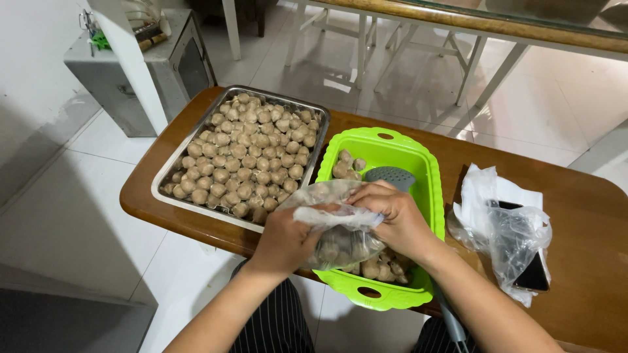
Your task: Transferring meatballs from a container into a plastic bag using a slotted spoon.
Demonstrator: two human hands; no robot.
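Low in the middle, a clear bag of meatballs (340,229) lies sideways over the green basket (428,170). Left hand (284,238) and right hand (392,219) both pinch its top, fingers curled.

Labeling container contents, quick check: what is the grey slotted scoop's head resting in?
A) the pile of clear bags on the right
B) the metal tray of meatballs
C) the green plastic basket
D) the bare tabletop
C: the grey slotted scoop has its head inside the green plastic basket, just behind the right hand and left hand, which both grip a clear bag of meatballs over that basket.
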